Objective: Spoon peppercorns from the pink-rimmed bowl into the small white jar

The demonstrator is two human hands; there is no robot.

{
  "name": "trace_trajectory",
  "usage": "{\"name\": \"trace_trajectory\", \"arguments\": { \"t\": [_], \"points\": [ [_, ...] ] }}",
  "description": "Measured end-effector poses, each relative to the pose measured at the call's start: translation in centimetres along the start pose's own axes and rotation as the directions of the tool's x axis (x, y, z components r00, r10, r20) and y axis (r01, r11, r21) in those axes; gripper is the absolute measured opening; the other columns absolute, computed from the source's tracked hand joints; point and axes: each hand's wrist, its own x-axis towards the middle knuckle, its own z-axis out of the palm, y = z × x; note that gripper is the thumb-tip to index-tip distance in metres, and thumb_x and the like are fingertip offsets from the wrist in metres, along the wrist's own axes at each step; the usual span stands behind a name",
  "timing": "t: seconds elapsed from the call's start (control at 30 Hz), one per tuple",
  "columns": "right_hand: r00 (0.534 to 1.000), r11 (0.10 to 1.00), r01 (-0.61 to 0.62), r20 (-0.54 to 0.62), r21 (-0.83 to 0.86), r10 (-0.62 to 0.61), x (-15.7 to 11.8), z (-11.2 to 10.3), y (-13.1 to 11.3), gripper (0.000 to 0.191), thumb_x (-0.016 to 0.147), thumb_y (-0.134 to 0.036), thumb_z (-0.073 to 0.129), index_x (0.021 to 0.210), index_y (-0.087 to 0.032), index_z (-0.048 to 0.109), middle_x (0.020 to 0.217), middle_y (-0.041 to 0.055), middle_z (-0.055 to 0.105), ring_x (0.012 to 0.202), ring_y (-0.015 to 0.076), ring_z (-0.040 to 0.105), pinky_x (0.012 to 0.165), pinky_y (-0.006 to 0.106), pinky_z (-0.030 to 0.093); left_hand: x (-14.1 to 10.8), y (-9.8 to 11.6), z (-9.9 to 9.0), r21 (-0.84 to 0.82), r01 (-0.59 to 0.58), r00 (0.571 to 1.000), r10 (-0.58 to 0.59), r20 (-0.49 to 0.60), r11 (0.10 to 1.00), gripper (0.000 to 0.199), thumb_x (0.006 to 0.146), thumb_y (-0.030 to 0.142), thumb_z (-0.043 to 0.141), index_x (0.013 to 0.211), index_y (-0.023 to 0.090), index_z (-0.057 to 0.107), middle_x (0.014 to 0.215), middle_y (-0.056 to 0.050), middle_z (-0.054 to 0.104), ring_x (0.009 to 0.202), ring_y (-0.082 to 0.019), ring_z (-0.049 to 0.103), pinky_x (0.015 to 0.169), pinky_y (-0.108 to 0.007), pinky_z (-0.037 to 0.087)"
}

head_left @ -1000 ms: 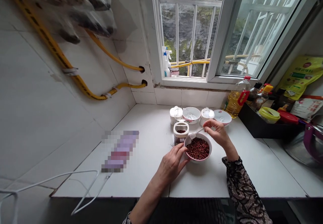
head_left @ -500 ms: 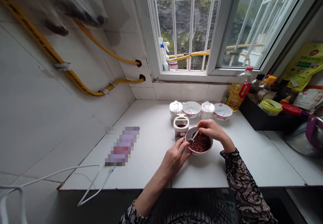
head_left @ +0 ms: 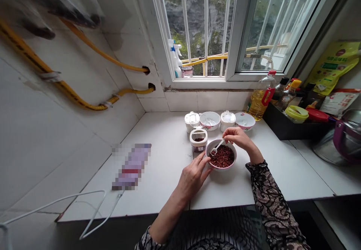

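Observation:
My left hand [head_left: 193, 174] steadies a small white bowl [head_left: 221, 169], with fingers and thumb against its left side. Dark red dried grains that look like peppercorns [head_left: 225, 157] fill much of the bowl. Between the thumb and fingers of my right hand [head_left: 239, 138] is the handle of a small white spoon [head_left: 219, 145]. The spoon's head is over the left part of the bowl, close to the grains; whether it touches them I cannot tell. Just left of the bowl stands a seasoning jar [head_left: 198, 145], its lid raised, with similar dark grains inside.
Behind are two lidded white jars [head_left: 192, 124] [head_left: 228, 122] and two white bowls [head_left: 212, 126] [head_left: 244, 124]. An oil bottle [head_left: 258, 103] and a black box [head_left: 282, 129] of condiments stand right. A pixelated purple object [head_left: 132, 167] on a white wire stand [head_left: 108, 218] lies left.
My right hand has drawn slightly up and away from the grains, and more of the spoon shows. The left hand stays at the bowl. The whole view has shifted a little.

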Motion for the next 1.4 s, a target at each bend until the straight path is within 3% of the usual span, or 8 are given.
{"name": "trace_trajectory", "arguments": {
  "t": [0.4, 0.73, 0.87, 0.97, 1.1, 1.27, 1.33, 1.4],
  "points": [
    [0.998, 0.994, 0.0, -0.059, -0.107, -0.006, 0.0, 0.2, 0.4, 0.01, 0.059, -0.02, 0.055, 0.063, -0.017, 0.064, 0.05, -0.0027, 0.058, 0.05, 0.0105, 0.047, 0.048, 0.022, 0.034, -0.3, -0.2, -0.1, 0.022, -0.004, 1.0, 0.003, 0.026, 1.0, 0.034, 0.095, 0.022, 0.053, 0.128, 0.021, 0.046, 0.13, -0.015, 0.061, 0.116, -0.025, 0.064, 0.086, -0.036, 0.059],
    [0.999, 0.992, -0.027, -0.019, 0.121, 0.03, 0.4, -0.1, 0.5, 0.009, 0.057, -0.022, 0.06, 0.06, -0.016, 0.066, 0.048, -0.0014, 0.06, 0.044, 0.0084, 0.043, 0.046, 0.022, 0.033, -0.3, -0.2, -0.1, 0.02, -0.007, 1.0, 0.007, 0.021, 1.0, 0.033, 0.095, 0.021, 0.053, 0.127, 0.019, 0.047, 0.129, -0.015, 0.061, 0.114, -0.026, 0.064, 0.085, -0.036, 0.059],
    [0.993, 0.976, 0.005, -0.118, 0.219, 0.021, 0.5, -0.2, 0.6, 0.01, 0.056, -0.024, 0.063, 0.062, -0.016, 0.064, 0.049, -0.0011, 0.059, 0.045, 0.0091, 0.044, 0.048, 0.024, 0.035, -0.2, 0.0, -0.1, 0.013, 0.003, 1.0, -0.003, 0.029, 1.0, 0.033, 0.094, 0.019, 0.053, 0.127, 0.019, 0.047, 0.13, -0.015, 0.061, 0.115, -0.025, 0.064, 0.086, -0.035, 0.059],
    [0.957, 0.968, 0.144, -0.278, 0.204, -0.084, 0.5, 0.6, 0.4, 0.016, 0.063, -0.031, 0.066, 0.07, -0.017, 0.063, 0.056, -0.0007, 0.061, 0.051, 0.0113, 0.05, 0.053, 0.026, 0.042, -0.2, 0.0, 0.0, 0.021, -0.002, 1.0, 0.002, 0.019, 1.0, 0.033, 0.093, 0.018, 0.054, 0.126, 0.019, 0.047, 0.129, -0.016, 0.061, 0.114, -0.026, 0.064, 0.085, -0.035, 0.06],
    [0.847, 0.931, 0.364, -0.419, 0.012, -0.326, 0.1, 3.0, -0.1, 0.018, 0.078, -0.037, 0.06, 0.084, -0.02, 0.062, 0.072, 0.004, 0.067, 0.066, 0.0166, 0.06, 0.064, 0.031, 0.05, -0.3, -0.1, 0.2, 0.011, 0.003, 1.0, -0.003, 0.016, 1.0, 0.036, 0.092, 0.018, 0.054, 0.127, 0.02, 0.046, 0.129, -0.016, 0.061, 0.114, -0.026, 0.064, 0.085, -0.036, 0.06],
    [0.778, 0.787, 0.517, -0.198, -0.336, -0.596, -0.9, 5.5, -0.7, 0.015, 0.088, -0.03, 0.054, 0.082, -0.022, 0.066, 0.084, 0.0081, 0.071, 0.083, 0.0216, 0.064, 0.081, 0.037, 0.05, -0.3, -0.1, 0.2, 0.002, 0.002, 1.0, -0.002, 0.02, 1.0, 0.037, 0.093, 0.019, 0.054, 0.129, 0.02, 0.045, 0.13, -0.016, 0.06, 0.115, -0.026, 0.064, 0.086, -0.037, 0.059],
    [0.776, 0.788, 0.507, -0.211, -0.349, -0.594, -1.1, 5.4, -0.9, 0.016, 0.089, -0.029, 0.053, 0.083, -0.022, 0.066, 0.085, 0.008, 0.071, 0.083, 0.0218, 0.064, 0.082, 0.037, 0.05, -0.3, -0.1, 0.1, 0.0, 0.003, 1.0, -0.003, 0.023, 1.0, 0.037, 0.093, 0.019, 0.054, 0.129, 0.02, 0.045, 0.131, -0.016, 0.06, 0.115, -0.026, 0.064, 0.086, -0.037, 0.059],
    [0.787, 0.836, 0.443, -0.307, -0.323, -0.535, -1.1, 4.5, -1.1, 0.014, 0.087, -0.028, 0.055, 0.083, -0.022, 0.066, 0.084, 0.0069, 0.07, 0.079, 0.0206, 0.063, 0.079, 0.036, 0.05, -0.3, -0.1, 0.1, -0.006, 0.01, 0.999, -0.01, 0.033, 1.0, 0.038, 0.093, 0.019, 0.055, 0.13, 0.021, 0.045, 0.132, -0.015, 0.059, 0.116, -0.026, 0.064, 0.087, -0.036, 0.059]
  ]
}}
